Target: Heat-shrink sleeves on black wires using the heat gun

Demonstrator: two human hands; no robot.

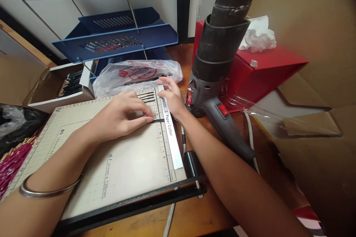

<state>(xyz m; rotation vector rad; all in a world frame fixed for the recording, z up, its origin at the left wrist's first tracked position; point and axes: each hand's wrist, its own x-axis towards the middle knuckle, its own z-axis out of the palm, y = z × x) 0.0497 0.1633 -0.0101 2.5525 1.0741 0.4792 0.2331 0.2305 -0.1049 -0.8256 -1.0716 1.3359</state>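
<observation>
Red box [267, 67]; stacked blue trays [151, 36]

Black strip [158, 120] partly hidden by the left hand [126, 116], black nozzle [226, 26] cut off above.

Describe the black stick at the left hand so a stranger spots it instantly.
On the big cream paper cutter, look beside the silver bar. The thin black stick there touches the left hand; the other black sticks lie farther away.
</observation>
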